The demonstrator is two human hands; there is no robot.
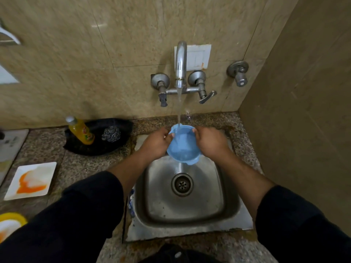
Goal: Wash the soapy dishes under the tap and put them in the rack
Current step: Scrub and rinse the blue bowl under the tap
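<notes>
The left hand (154, 144) and right hand (211, 143) grip opposite rims of the blue plastic bowl (183, 149), fingers curled over its edge. The bowl hangs between them under the tap (180, 61) stream, above the far side of the steel sink (226, 198), tipped nearward and spilling. No rack is in view, so I cannot tell which hand is nearer to it.

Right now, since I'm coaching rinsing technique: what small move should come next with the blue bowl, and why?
Probably tip the blue bowl further toward the sink to empty it. Both the left hand and right hand grip its rim, the stream from the tap falls inside, and water spills over its near lip.
</notes>
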